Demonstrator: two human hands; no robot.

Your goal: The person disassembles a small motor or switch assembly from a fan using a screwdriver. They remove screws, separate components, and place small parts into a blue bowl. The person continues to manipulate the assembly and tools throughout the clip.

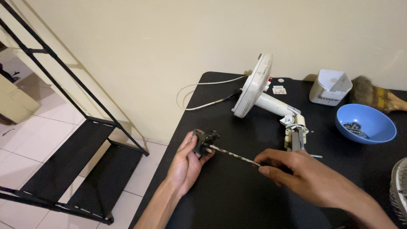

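On the near left part of the black table (237, 199), the left hand (186, 163) holds a small dark mechanical part (204, 141), fingers curled under it and thumb along its near side, palm turned up and wrist bent back toward the table edge; from that part a thin rod (233, 154) with a banded or threaded look runs right and slightly nearer, into the pinch of the right hand (305, 176), whose thumb and forefinger close on the rod's end while the other fingers fold loosely behind; whether the rod is fixed in the dark part or only seated there I cannot tell. Judging by what lies about, the work looks partly along: a white fan stand (258, 91) lies tipped on its side at the far middle, its neck joint (296, 127) open with a bracket showing, just beyond the right hand; a blue bowl (373, 131) at the right already holds a few small dark screws or bits; a white housing piece (330, 87) and a brush (375, 96) sit at the far right; a wire grille edge (399, 191) shows at the near right; a white cord (203, 95) trails off the far left edge; so parts are off and sorted, while the dark part and rod are in hand, apart from the stand.
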